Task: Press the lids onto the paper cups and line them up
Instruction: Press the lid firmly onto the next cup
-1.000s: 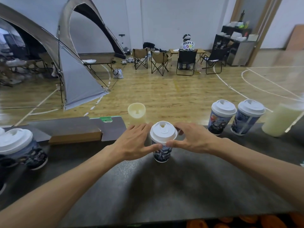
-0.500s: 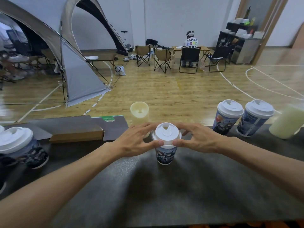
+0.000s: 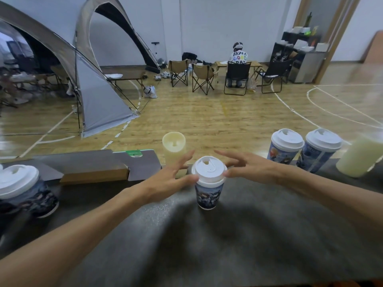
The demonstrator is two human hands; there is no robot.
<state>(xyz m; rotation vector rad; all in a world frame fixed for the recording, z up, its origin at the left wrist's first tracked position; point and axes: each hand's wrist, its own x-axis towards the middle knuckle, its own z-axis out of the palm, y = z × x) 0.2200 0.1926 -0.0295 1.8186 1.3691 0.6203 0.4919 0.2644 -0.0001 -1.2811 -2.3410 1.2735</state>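
A printed paper cup (image 3: 209,194) stands upright in the middle of the dark table (image 3: 228,245), with a white lid (image 3: 209,168) on top. My left hand (image 3: 170,179) is to its left with fingers spread and straight, its thumb touching the lid's rim. To the right, my right hand (image 3: 246,167) is spread the same way, thumb tip at the rim. Two lidded cups (image 3: 285,145) (image 3: 320,150) stand side by side at the back right. Another lidded cup (image 3: 22,189) stands at the far left.
A cream candle (image 3: 173,147) stands just behind my left hand at the table's far edge. A flat cardboard box (image 3: 97,165) lies at the back left. A pale green cup (image 3: 360,156) leans at the far right. Beyond are a wooden floor, tent and chairs.
Both hands have opened: the fingers that curled round the lid are now spread and lifted off it, only the thumbs staying at the rim. The cup has not moved.
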